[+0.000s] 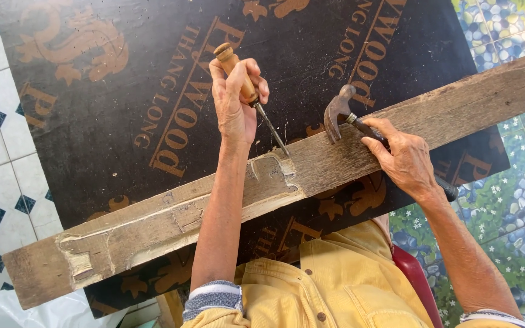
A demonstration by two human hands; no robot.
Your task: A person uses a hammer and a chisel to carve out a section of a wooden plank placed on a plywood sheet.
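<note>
— While the plank (347, 152) lay slantwise across the dark board (123, 91), where was the chisel?

— Its blade tip rested in a pale notch (271, 173) cut into the plank's near edge, about midway along. The chisel (250, 97) leaned away from the person, wooden handle uppermost.

— Who held it?

— The left hand (235, 100), fingers wrapped tight around the wooden handle, with the knob sticking out above the fist.

— And the other hand?

— The right hand (402, 158) was clamped on the dark handle of a hammer (338, 115). The hammer's head sat on the plank's far edge, just beside the chisel blade, not touching it.

— Anything else on the plank?

— A second rough notch (80, 261) near its left end, and a shallower worn patch between the two.

— What surrounded it?

— The dark board with tan printing lay underneath. White floor tiles (1, 170) with dark diamonds showed at the left, pebble-patterned tiles (518, 200) at the right. A white plastic bag (25, 313) sat at the bottom left corner, a red seat edge (414, 273) beside the yellow shirt (335, 285).

— Anything blocking the notch?

— Only the left forearm, crossing the plank just left of it.
</note>
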